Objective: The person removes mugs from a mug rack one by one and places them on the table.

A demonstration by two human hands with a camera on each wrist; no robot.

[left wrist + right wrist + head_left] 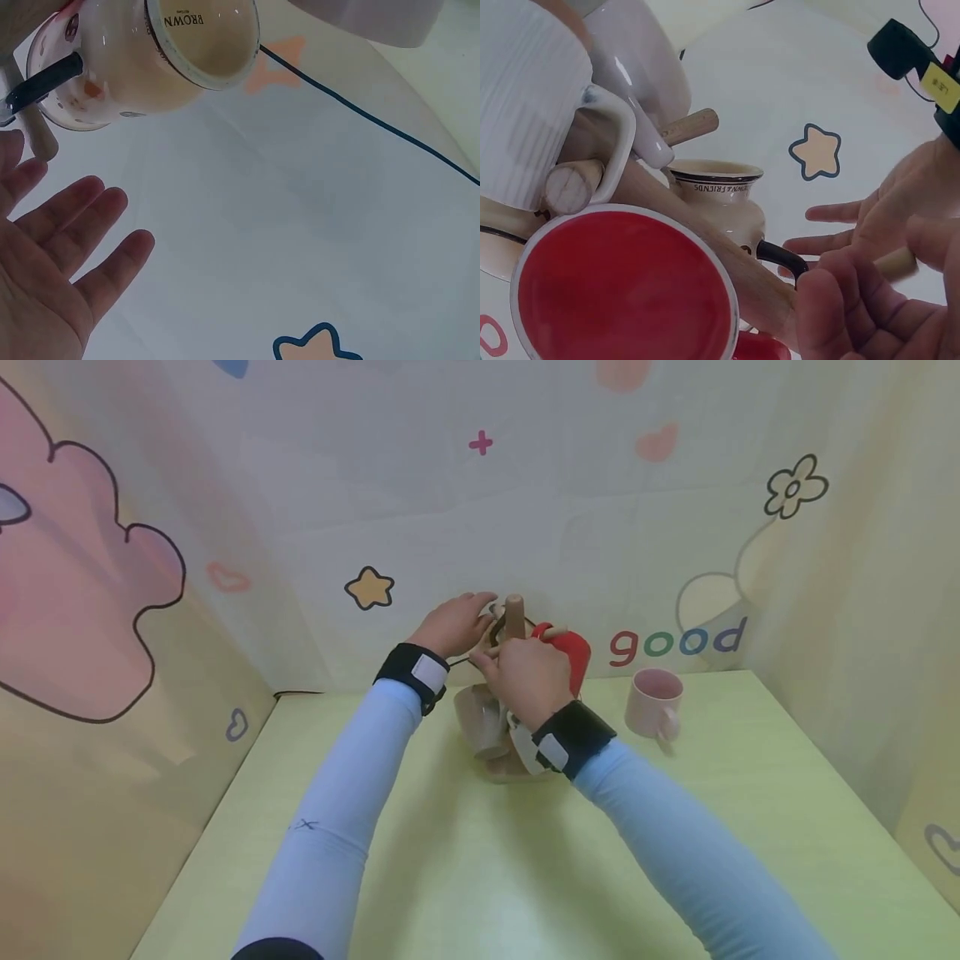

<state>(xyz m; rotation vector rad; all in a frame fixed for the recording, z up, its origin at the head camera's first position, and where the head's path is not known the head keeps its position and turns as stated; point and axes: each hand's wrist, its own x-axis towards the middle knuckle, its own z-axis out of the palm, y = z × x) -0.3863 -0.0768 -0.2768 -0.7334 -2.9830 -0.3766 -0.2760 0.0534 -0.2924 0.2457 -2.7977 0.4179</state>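
Head cam: L grip (453, 625) is wide, fingers loose, just left of the wooden stand (514, 614) on the desk (480, 860), while R grip (536, 681) curls round its upper part, pink mug (652, 703) apart to the right. L wrist cam: cream cup (139, 64) lies sideways high on the stand, black handle (49, 81) crossing a peg (37, 135), so prob. hanging it is the step. R wrist cam: R grip holds the stand nr that handle, red cup (626, 281) close by; next move prob. needs a check it's hooked before letting go.
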